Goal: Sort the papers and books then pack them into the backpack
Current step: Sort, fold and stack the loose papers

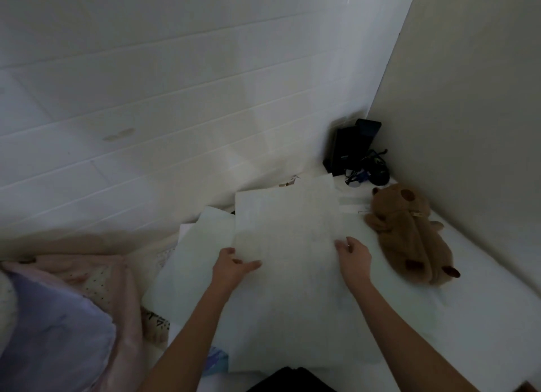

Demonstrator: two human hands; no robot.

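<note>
Dark item, one, at the bottom edge [292, 381], blurred and unidentified; above it two bare hands on one large white sheet [289, 262]. Left hand [231, 270] pinches the sheet's left edge, thumb on top; right hand [352, 252] grips its right edge with curled fingers. Sheet's long axis runs away from the camera, over several loose papers [187, 271] on the white surface; one brown plush toy [409, 230] lies just right.
</note>
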